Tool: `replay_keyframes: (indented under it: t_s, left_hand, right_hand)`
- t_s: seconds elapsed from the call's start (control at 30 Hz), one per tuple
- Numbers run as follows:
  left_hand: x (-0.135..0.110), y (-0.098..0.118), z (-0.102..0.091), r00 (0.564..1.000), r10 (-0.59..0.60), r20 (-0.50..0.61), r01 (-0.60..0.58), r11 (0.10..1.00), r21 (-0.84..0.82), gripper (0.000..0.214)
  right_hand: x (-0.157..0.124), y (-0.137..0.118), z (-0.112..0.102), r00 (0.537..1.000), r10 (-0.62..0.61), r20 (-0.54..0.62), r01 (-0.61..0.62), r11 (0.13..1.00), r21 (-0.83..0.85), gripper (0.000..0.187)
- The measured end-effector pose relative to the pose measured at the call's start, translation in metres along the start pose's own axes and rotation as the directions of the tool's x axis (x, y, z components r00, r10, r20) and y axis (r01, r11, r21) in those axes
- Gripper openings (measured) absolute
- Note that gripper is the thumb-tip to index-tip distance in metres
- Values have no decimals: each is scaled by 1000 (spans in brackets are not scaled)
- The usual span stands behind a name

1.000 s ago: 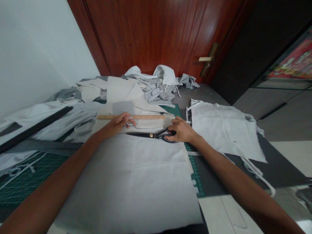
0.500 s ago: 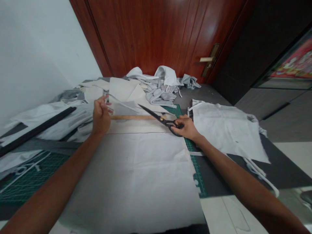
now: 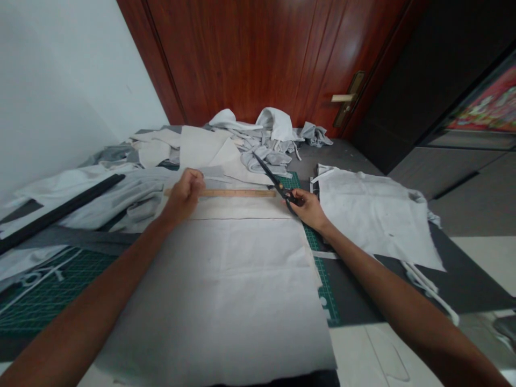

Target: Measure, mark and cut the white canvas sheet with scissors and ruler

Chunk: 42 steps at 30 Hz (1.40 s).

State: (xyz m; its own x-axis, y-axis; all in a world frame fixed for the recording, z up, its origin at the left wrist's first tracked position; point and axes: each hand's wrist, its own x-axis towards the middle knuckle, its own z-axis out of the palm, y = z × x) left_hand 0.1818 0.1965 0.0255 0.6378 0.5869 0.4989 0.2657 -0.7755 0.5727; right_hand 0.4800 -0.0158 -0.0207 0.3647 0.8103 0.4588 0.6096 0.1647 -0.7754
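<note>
My right hand [image 3: 309, 210] is shut on the finger loops of long black tailor's scissors [image 3: 274, 180], whose closed blades point up and to the left over the far fabric. My left hand [image 3: 185, 196] is a closed fist on the left end of a wooden ruler [image 3: 237, 193]. The ruler lies across a large off-white fabric sheet [image 3: 209, 290]. Nothing shows in the left fist, though its fingers could hide something small. A faint line runs along the sheet just below the ruler.
A green cutting mat [image 3: 322, 290] lies under the sheet, and a white fabric piece [image 3: 374, 215] lies to the right. A black rod [image 3: 60, 212] and draped cloth lie left. Crumpled grey and white scraps [image 3: 266, 145] are heaped before a wooden door [image 3: 242, 59].
My left hand has come down from its raised position onto the ruler's left end. The scissors have swung more upright, and my right hand has shifted slightly to the right.
</note>
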Motion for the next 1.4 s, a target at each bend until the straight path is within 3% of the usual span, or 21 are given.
replay_keyframes:
  t_s: [0.13, 0.2, 0.33, 0.4, 0.47, 0.53, 0.6, 0.7, 0.77, 0.93, 1.1, 1.23, 1.33, 1.4]
  left_hand:
    - [-4, 8, 14, 961, 113, 253, -127, 991, 40, 29]
    - [-4, 9, 18, 953, 147, 264, -168, 984, 56, 26]
    - [-1, 10, 11, 978, 206, 29, -207, 946, 250, 20]
    - [0, 13, 4, 968, 228, -104, -178, 919, 352, 21]
    - [0, 18, 1, 954, 262, -145, -187, 899, 397, 22]
    - [-2, 25, 5, 951, 305, -53, -266, 893, 363, 23]
    - [-6, 32, 16, 927, 349, 137, -373, 892, 255, 26]
    - [-15, 40, 37, 815, 414, 406, -483, 872, 81, 32]
    - [-20, 43, 48, 767, 424, 481, -503, 863, 43, 35]
    - [-29, 51, 60, 799, 316, 512, -426, 898, 110, 42]
    - [-39, 69, 75, 836, 287, 468, -390, 910, 139, 27]
    - [-42, 78, 80, 854, 185, 487, -300, 939, 169, 22]
    - [-40, 79, 76, 856, 92, 508, -233, 947, 220, 27]
    - [-36, 77, 71, 861, 44, 507, -194, 949, 248, 29]
  right_hand:
    - [-2, 3, 1, 999, -33, 9, 33, 999, 15, 26]
    - [-2, 3, 1, 999, -30, 10, 30, 999, 28, 27]
    - [-1, 2, 2, 999, 41, -5, -40, 995, 91, 37]
    - [1, -1, 1, 997, 79, -20, -77, 990, 118, 45]
    - [3, -3, 0, 994, 109, -22, -104, 984, 141, 52]
    - [3, -4, -2, 991, 133, -1, -131, 977, 165, 55]
    - [3, -5, -5, 987, 156, 24, -158, 971, 181, 56]
    - [2, -4, -7, 983, 180, 47, -186, 963, 194, 59]
    - [1, -4, -9, 979, 192, 62, -201, 955, 217, 59]
    - [2, -7, -12, 976, 197, 97, -216, 942, 257, 61]
    - [10, -5, -25, 983, 169, 78, -181, 962, 202, 59]
    - [13, -2, -49, 997, 18, 81, -14, 998, -56, 45]
    - [8, 3, -69, 980, -136, 145, 172, 947, -273, 33]
    - [2, 8, -80, 964, -164, 210, 229, 914, -334, 30]
